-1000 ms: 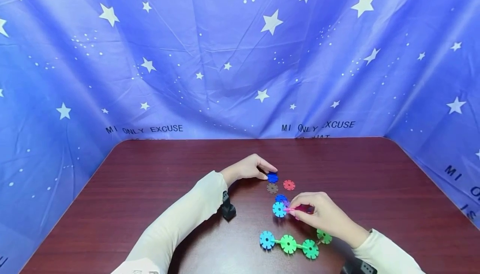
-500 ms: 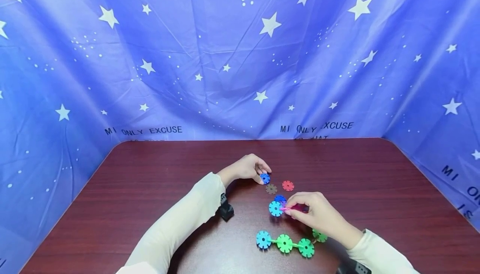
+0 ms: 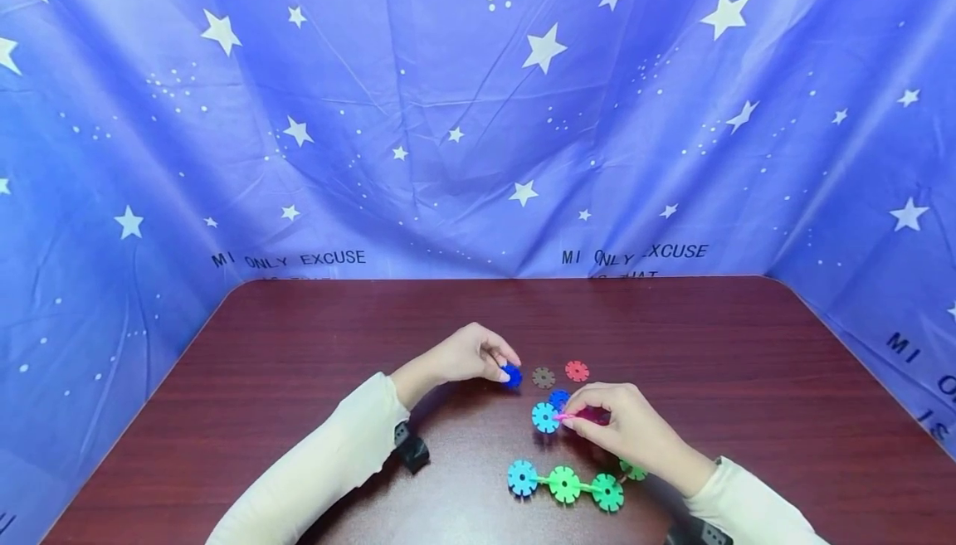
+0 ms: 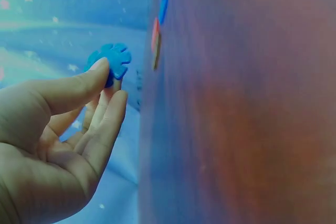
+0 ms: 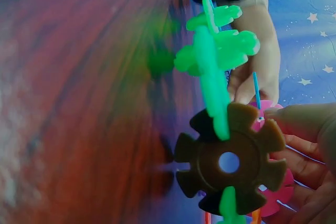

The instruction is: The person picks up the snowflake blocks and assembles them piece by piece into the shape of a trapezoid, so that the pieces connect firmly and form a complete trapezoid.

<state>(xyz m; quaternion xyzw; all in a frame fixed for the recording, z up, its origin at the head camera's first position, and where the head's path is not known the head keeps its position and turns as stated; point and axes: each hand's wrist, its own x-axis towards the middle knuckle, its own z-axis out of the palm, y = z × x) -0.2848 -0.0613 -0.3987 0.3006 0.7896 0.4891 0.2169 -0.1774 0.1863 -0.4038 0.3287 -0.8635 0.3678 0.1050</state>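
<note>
My left hand [image 3: 466, 354] pinches a dark blue notched disc [image 3: 511, 376] between thumb and fingers, and the left wrist view shows this blue disc [image 4: 118, 59] held up off the table. My right hand [image 3: 635, 422] pinches a pink notched disc [image 3: 563, 418], seen edge-on, with a light blue disc [image 3: 544, 417] slotted to its left side. Another dark blue disc [image 3: 558, 398] shows just behind these; whether it is joined to them I cannot tell. Much of the pink disc [image 5: 278, 195] is hidden behind the brown disc [image 5: 249, 150] in the right wrist view.
A linked chain of discs, with a blue disc [image 3: 522, 477] and a green disc [image 3: 563, 484] among them, stands nearer the person, partly under the right arm. Flat on the table [image 3: 336, 321] lie a brownish disc [image 3: 543, 377] and a red disc [image 3: 576, 371]. Star-patterned cloth [image 3: 478, 114] surrounds it.
The left hand has picked up the dark blue disc and drawn it left and nearer the person. The right hand keeps its hold on the pink disc, almost in place.
</note>
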